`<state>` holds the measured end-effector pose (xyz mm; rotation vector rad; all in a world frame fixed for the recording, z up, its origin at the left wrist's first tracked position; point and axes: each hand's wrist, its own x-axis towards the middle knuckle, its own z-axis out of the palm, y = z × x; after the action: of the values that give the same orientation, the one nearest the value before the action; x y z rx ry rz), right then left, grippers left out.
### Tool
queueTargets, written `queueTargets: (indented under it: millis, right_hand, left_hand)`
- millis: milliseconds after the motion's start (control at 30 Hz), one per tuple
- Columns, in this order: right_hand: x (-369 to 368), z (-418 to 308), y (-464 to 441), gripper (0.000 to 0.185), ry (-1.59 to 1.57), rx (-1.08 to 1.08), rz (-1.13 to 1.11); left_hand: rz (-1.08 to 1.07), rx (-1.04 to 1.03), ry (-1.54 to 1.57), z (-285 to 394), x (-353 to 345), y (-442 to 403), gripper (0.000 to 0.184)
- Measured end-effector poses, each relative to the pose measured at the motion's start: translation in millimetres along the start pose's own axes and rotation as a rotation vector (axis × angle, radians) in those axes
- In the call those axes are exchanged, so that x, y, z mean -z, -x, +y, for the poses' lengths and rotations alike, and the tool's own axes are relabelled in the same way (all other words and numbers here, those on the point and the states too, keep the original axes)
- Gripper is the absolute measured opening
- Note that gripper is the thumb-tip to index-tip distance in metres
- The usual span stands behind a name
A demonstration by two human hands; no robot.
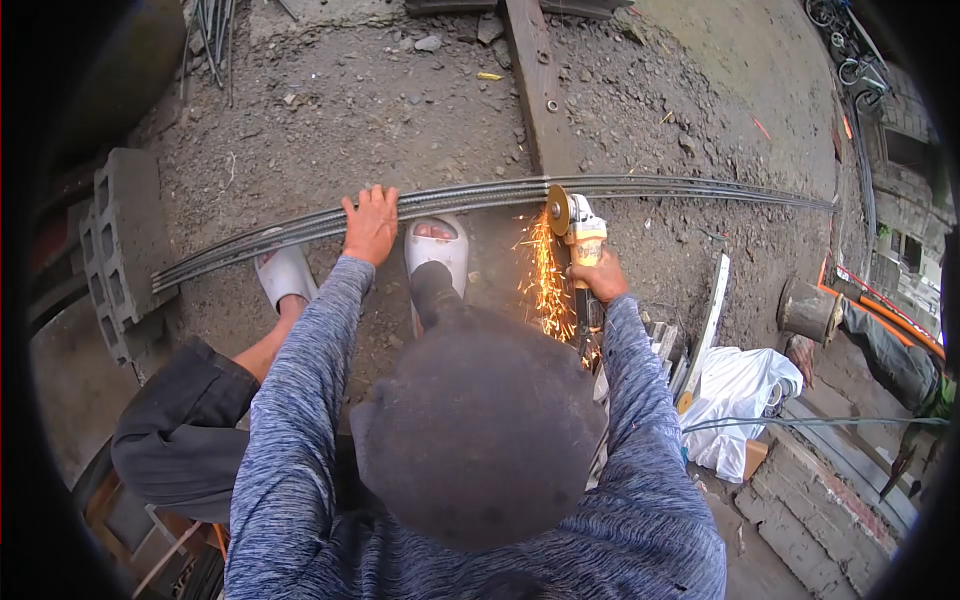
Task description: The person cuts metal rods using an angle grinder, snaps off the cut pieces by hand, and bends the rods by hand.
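Observation:
A bundle of long metal rods [480, 196] runs across the view, its left end by a hollow concrete block [128, 240]. My left hand [372, 225] rests on the rods with its fingers wrapped over them. My right hand [600, 277] grips a yellow angle grinder [586, 232]. The grinder's round disc [559, 210] meets the rods where they cross a dark beam [542, 100], and orange sparks [545, 285] stream downward from it. A white sandal [437, 252] is close below the bundle.
Another sandal [286, 275] is at the left under the rods. A white plastic sack [740, 395], a metal strip [708, 320], a wooden log [808, 309] and concrete slabs [815, 510] lie at the right. Thin rods [212, 40] stand at the upper left.

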<state>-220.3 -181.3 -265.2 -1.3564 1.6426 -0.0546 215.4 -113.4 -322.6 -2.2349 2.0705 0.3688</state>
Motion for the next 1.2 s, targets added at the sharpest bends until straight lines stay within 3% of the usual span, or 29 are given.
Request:
queueTargets:
  millis: [733, 1200]
  right_hand:
    - [-3, -11, -3, 0.045, -0.138, -0.068, -0.023]
    - [-2, -16, -32, 0.043, -0.103, 0.006, 0.006]
  left_hand:
    - [0.036, -0.016, -0.076, -2, -3, 0, 0.018]
    - [-0.045, -0.005, -0.036, 0, 4, 0, 0.023]
